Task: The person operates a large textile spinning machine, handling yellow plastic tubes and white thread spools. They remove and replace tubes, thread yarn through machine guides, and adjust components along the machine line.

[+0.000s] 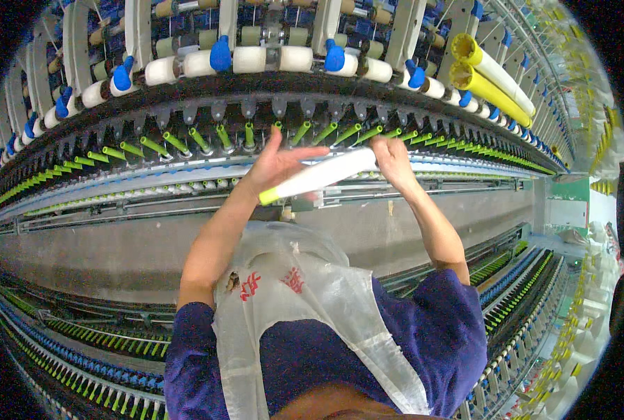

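A worker holds a full white yarn bobbin (319,175) in both hands just below the row of green spindles (221,140) on a long spinning frame (186,91). The left hand (273,168) is wrapped loosely around the bobbin's lower half, thumb over the top and fingers partly spread; the right hand (390,157) is closed around its upper end, hiding that tip. The bobbin's long axis runs on a shallow slant, its bare yellow-green tube end (265,197) pointing down and to the left of the spindle row, its other end rising to the right towards the spindles.

It looks light and stiff, a rigid plastic core under tightly wound thread. The wound surface is probably firm but easily scuffed or snagged, so the safest holds would seem to be the bare tube end or a light grip around the middle of the winding. Above the spindle row sit white rollers (256,59) with blue levers (220,52); two yellow tubes (490,77) lie to the upper right of it. A translucent plastic apron (312,301) covers the worker's blue sleeves below it.
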{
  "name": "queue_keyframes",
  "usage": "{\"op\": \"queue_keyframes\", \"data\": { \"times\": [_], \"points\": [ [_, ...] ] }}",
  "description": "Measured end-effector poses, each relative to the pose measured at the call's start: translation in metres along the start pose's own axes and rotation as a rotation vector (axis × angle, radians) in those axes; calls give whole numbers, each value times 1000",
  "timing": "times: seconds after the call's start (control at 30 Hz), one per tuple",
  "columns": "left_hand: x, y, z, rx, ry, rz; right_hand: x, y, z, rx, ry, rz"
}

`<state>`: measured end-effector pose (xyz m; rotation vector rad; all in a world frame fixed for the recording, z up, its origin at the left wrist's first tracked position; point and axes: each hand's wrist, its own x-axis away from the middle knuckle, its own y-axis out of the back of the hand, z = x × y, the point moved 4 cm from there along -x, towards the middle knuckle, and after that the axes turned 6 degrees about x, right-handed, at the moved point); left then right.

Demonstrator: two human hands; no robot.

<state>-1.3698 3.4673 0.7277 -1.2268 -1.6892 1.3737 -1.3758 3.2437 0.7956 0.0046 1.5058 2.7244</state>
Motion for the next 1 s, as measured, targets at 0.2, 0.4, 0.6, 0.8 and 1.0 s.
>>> {"op": "queue_keyframes", "data": {
  "times": [0.2, 0.4, 0.6, 0.8, 1.0],
  "points": [
    [29, 6, -9, -23, -57, -259, 61, -45, -62, -640, -838, 495],
    [27, -22, 25, -616, -34, -701, 90, -68, -66, -594, -580, 1299],
    [-9, -126, 97, -392, 75, -36, 24, -199, -54, 472, 3, 1156],
    [68, 21, 16, -291, -321, -1026, 39, -343, -18, 245, 47, 493],
    [116, 131, 34, -140, -411, -1147, -6, -342, -33, 419, 77, 425]
  ]
}}
